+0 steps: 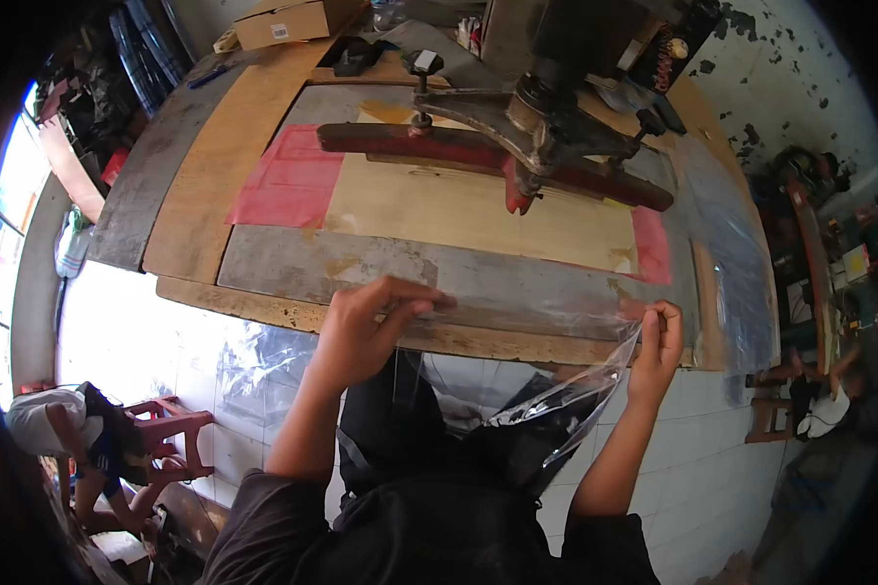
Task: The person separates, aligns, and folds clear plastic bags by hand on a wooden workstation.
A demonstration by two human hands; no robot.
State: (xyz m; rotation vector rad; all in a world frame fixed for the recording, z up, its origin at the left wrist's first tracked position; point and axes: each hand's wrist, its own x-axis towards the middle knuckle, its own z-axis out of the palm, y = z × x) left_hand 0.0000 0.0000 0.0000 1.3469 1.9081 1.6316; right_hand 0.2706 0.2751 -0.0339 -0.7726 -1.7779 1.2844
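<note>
Clear plastic film (600,385) spans the centre of the frame, pinched at one end by the left hand (366,327), at the other by the right hand (658,341) (shiny folds sag below).

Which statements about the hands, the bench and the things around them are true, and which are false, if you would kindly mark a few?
1. The right hand holds clear plastic film. True.
2. The cardboard box lies in the view's lower right. False: the cardboard box is at the top, left of centre.
3. Pink patches lie at both ends of the cream sheet. True.
4. The wearer's sleeves are white. False: the sleeves are black.
5. A red stool shows at the left of the view. True.
</note>
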